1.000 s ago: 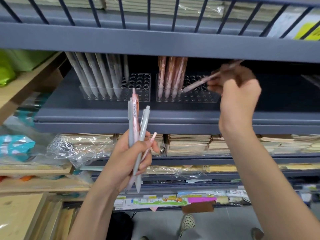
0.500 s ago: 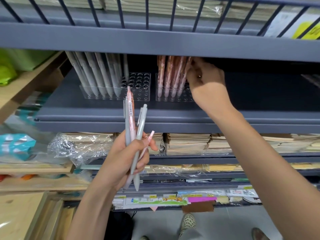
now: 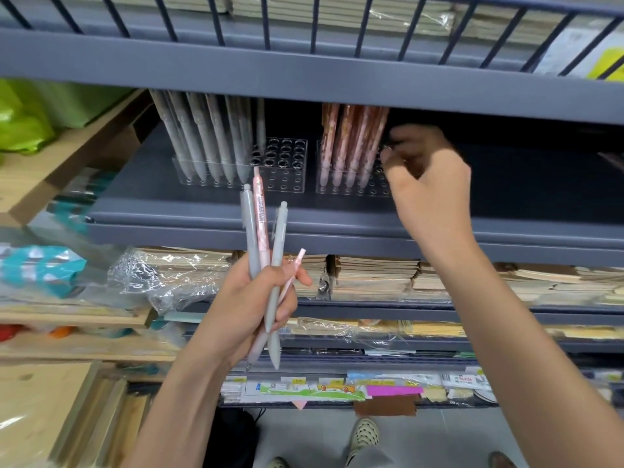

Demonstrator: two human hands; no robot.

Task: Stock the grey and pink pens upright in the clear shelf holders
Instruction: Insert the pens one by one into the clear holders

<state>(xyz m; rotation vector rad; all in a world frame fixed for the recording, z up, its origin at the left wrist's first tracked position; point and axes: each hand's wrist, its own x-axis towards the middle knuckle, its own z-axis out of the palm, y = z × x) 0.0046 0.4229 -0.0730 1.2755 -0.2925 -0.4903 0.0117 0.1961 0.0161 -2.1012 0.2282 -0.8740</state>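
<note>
The left hand [image 3: 256, 298] gripped a bunch of pens [image 3: 265, 238], fingers curled round the barrels: two grey, one pink with a printed band, and a thinner pink one sticking out toward one o'clock. The bunch stood roughly upright, tips down, its tops crossing the shelf [image 3: 202, 214] edge at the hand's twelve o'clock. The right hand [image 3: 429, 190], at two o'clock of the left, hung at the right side of the pink holder [image 3: 351, 189]. Its fingers were curled and blurred, and I could not tell whether they pinched anything. At its nine o'clock, pink pens [image 3: 351, 140] stood upright in that holder's left rows. Further toward nine o'clock, the grey holder [image 3: 287, 163] held grey pens [image 3: 202, 140] upright in its left part, with open holes on its right.
</note>
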